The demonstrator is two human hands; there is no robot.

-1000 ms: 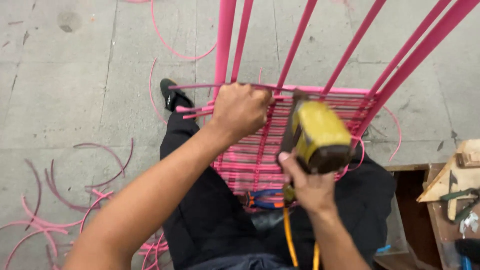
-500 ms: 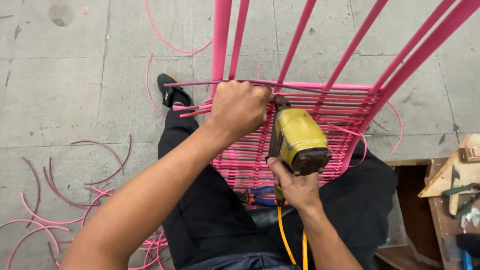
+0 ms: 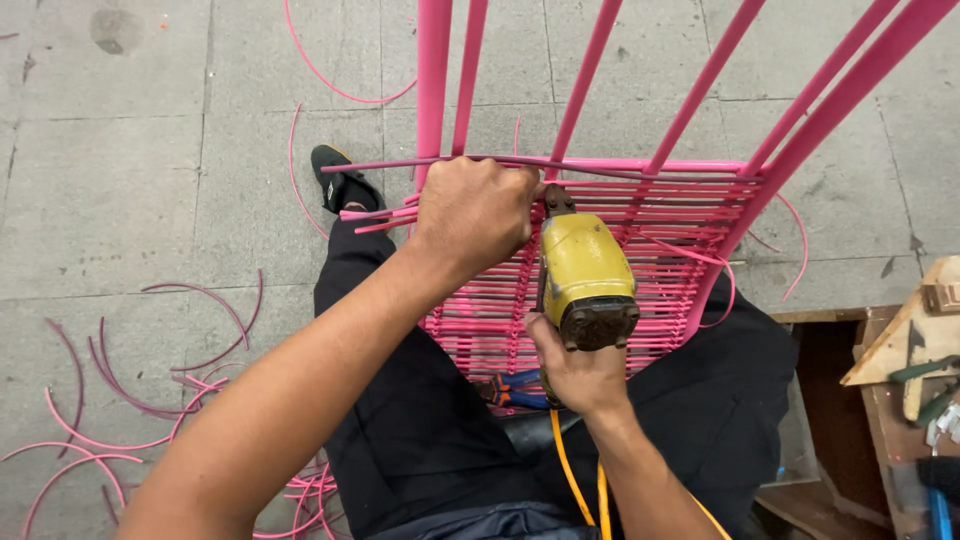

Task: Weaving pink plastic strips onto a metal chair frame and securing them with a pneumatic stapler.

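Observation:
A pink metal chair frame (image 3: 700, 90) leans over my lap, its lower part woven with rows of pink plastic cord (image 3: 660, 290). My left hand (image 3: 478, 212) is clenched on a pink cord strand (image 3: 640, 168) pulled across the frame's crossbar. My right hand (image 3: 575, 375) grips the handle of a yellow power tool (image 3: 585, 275) with an orange hose. The tool's nose presses against the weave just beside my left fist.
Cut pink cord scraps (image 3: 120, 400) lie curled on the grey paved floor at left. Blue-and-orange pliers (image 3: 515, 390) rest on my lap under the weave. A wooden bench with tools (image 3: 920, 340) stands at the right edge. My black shoe (image 3: 340, 180) is on the floor.
My right hand has swung the yellow tool leftwards and forwards, bringing its nose up against the weave beside my left fist. My left hand has kept its hold on the cord.

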